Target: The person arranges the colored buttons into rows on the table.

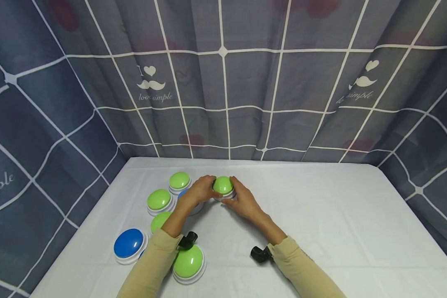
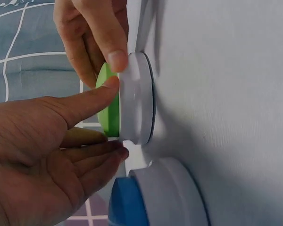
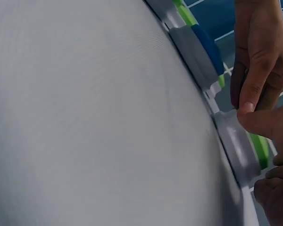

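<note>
A green dome push button on a white round base sits near the table's back, between the two hands. On its left side, my left hand holds it, with the thumb along the green dome and the fingers reaching round the far side. From the right, my right hand grips the same button, its thumb by the white base. Both thumbs come close together at the near side in the right wrist view. Just left of it stands a blue dome button, partly hidden by the left hand in the head view.
More green buttons and a larger-looking blue button stand on the left of the white-covered table. Another green button is beside the left forearm. Gridded curtains enclose the back and sides.
</note>
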The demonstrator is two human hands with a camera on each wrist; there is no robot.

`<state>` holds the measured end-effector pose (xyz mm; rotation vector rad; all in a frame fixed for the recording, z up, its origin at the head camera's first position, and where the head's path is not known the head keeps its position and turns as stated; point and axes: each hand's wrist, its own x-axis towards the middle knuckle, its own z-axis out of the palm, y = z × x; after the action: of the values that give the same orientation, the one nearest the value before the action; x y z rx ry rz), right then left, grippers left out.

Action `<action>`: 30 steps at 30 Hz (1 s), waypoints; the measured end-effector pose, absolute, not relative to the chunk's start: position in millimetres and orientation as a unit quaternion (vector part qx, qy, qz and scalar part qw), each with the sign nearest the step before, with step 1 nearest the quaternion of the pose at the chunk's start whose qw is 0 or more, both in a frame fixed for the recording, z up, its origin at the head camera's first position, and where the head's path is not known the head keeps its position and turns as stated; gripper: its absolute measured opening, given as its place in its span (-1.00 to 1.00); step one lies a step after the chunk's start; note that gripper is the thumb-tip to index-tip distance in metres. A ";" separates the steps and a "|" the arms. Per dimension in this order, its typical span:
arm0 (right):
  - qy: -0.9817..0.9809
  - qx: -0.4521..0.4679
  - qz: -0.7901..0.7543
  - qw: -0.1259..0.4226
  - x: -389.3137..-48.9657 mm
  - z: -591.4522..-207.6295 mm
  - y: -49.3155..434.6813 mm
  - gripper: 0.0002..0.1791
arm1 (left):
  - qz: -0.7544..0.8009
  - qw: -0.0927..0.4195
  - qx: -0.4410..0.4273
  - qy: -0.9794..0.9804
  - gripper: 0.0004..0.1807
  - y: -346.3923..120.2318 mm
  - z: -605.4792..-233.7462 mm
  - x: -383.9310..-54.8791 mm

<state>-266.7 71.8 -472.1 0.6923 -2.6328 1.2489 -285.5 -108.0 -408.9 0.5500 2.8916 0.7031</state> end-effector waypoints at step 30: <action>-0.836 0.406 0.366 -0.047 -185.0 -408.5 54.9 0.02 | 0.226 0.078 0.177 0.955 -0.12 -192.3 -361.5 -117.9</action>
<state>-185.0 54.9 -408.5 1.3152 -2.7075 1.1848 -117.9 -192.3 -361.5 0.5300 2.8588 0.6774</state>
